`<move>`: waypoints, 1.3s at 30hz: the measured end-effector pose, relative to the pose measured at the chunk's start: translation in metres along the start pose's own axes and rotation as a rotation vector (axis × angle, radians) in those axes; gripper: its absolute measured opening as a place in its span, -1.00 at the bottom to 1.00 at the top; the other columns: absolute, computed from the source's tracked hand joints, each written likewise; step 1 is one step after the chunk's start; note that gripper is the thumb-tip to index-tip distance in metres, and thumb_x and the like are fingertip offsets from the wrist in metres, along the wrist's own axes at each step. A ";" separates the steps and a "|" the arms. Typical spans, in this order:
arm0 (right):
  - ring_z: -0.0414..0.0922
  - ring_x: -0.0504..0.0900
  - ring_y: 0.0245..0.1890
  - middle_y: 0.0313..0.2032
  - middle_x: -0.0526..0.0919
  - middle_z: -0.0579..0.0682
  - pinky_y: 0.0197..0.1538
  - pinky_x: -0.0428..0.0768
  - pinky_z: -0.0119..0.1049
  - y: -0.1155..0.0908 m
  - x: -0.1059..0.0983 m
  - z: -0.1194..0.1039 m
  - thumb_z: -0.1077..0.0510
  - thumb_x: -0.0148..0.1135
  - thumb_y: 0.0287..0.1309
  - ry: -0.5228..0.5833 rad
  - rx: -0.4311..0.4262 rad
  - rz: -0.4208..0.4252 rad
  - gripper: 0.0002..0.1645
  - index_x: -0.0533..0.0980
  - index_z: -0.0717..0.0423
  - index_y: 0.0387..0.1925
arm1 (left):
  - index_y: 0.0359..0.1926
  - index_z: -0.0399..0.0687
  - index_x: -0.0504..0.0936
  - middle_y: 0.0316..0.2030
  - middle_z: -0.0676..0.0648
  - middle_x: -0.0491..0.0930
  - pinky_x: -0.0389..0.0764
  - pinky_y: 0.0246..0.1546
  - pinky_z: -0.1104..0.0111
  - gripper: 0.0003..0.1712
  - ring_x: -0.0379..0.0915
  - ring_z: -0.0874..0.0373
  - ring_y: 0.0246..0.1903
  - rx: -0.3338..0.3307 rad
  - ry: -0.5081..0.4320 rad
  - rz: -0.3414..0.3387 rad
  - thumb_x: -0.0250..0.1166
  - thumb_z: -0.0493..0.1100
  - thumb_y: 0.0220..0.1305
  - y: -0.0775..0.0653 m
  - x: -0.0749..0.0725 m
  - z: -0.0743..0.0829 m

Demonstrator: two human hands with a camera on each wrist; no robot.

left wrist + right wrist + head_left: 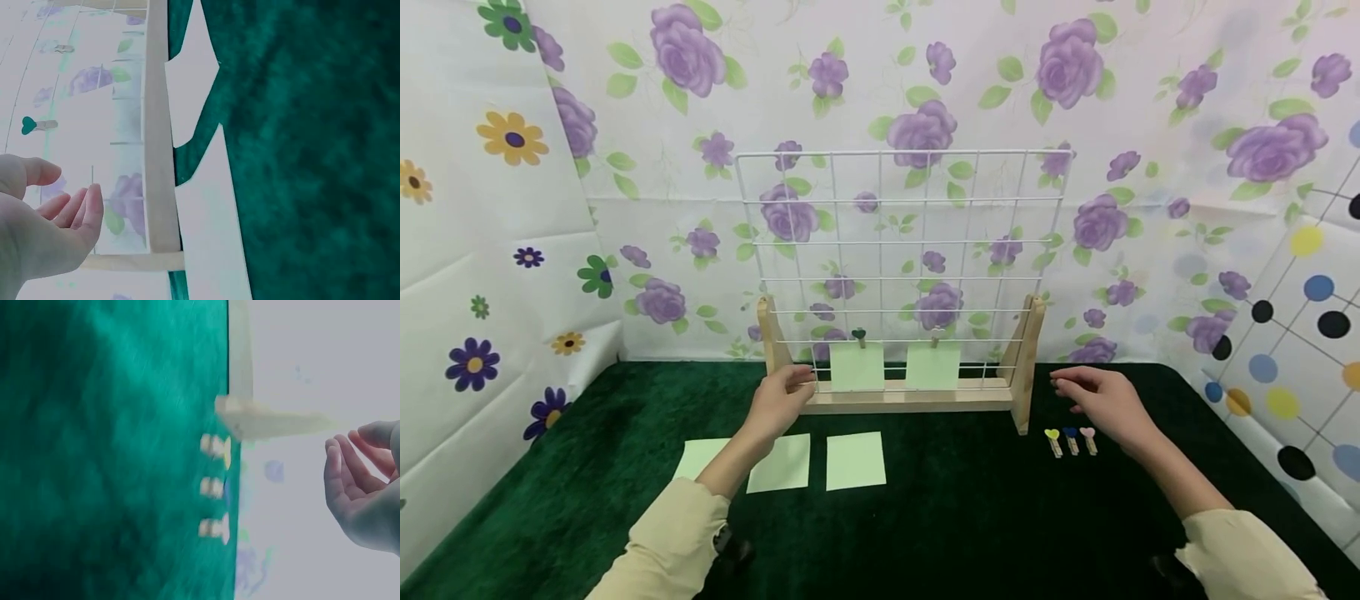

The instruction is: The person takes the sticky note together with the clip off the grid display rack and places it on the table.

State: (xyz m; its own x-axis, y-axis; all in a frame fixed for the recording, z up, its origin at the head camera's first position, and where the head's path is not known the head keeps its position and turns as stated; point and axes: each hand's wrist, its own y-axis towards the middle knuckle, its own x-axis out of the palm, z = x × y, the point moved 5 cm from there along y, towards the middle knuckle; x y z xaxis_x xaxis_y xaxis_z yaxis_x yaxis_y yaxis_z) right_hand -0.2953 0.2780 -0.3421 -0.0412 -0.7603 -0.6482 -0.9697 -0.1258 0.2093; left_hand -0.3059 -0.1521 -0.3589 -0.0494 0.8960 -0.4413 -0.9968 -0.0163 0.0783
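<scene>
My left hand is at the lower left of a white wire grid rack, its fingers loosely bent with nothing between them. Two pale green paper squares hang low on the grid: the left paper under a green heart clothespin, the right paper under a pale clothespin. To the right of the rack hovers my right hand, holding nothing, fingers relaxed. Near it on the cloth lie three small wooden clothespins with hearts: yellow, blue and pink.
Three more pale green papers lie in front of the rack: one at left, partly behind my forearm, a middle one and a right one. The rack stands on a wooden base on a dark green cloth. Patterned sheets surround the table.
</scene>
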 end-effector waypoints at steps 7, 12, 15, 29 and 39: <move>0.07 0.62 -0.11 -0.06 0.64 0.23 -0.23 0.62 -0.31 0.002 0.018 -0.034 0.08 0.03 0.43 0.081 -0.058 -0.032 -0.57 0.51 0.34 0.10 | 0.31 -0.36 0.31 0.23 -0.33 0.38 0.46 0.11 0.09 -0.52 0.37 -0.16 0.17 -0.036 -0.150 -0.036 0.06 -0.27 0.44 0.007 0.009 0.007; 0.11 0.63 -0.12 -0.12 0.67 0.17 -0.20 0.64 -0.23 0.009 0.030 -0.055 0.10 0.05 0.42 0.122 -0.096 -0.052 -0.61 0.54 0.30 0.06 | 0.30 -0.37 0.30 0.23 -0.33 0.36 0.44 0.12 0.10 -0.53 0.40 -0.17 0.14 -0.053 -0.206 -0.023 0.06 -0.29 0.44 0.012 0.012 0.011; 0.10 0.63 -0.10 -0.12 0.67 0.17 -0.16 0.64 -0.11 0.016 0.040 -0.068 0.11 0.05 0.42 0.145 -0.110 -0.082 -0.62 0.54 0.30 0.06 | 0.31 -0.36 0.30 0.23 -0.33 0.37 0.43 0.13 0.09 -0.52 0.40 -0.16 0.14 -0.044 -0.183 -0.016 0.06 -0.27 0.43 0.013 0.012 0.014; 0.11 0.63 -0.08 0.02 0.62 0.18 -0.06 0.60 -0.11 0.051 0.091 -0.136 0.16 0.10 0.38 0.190 -0.241 -0.149 -0.63 0.54 0.29 0.10 | 0.30 -0.33 0.32 0.23 -0.31 0.37 0.41 0.15 0.08 -0.52 0.29 -0.14 0.23 -0.038 -0.150 0.029 0.08 -0.25 0.43 0.020 0.017 0.025; -0.06 0.64 -0.05 0.06 0.61 0.08 0.02 0.57 -0.15 0.073 0.126 -0.159 0.15 0.13 0.36 0.206 -0.184 -0.156 -0.63 0.54 0.19 0.13 | 0.32 -0.35 0.29 0.25 -0.33 0.33 0.38 0.17 0.07 -0.51 0.25 -0.16 0.25 -0.070 -0.168 0.035 0.05 -0.26 0.44 0.028 0.023 0.023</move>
State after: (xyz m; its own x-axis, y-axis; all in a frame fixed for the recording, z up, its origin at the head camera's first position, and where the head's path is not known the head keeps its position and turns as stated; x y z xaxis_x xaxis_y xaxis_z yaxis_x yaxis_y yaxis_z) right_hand -0.3329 0.0717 -0.2920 0.1719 -0.8335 -0.5251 -0.9001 -0.3495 0.2601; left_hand -0.3333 -0.1218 -0.3464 -0.0788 0.9556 -0.2838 -0.9969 -0.0745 0.0263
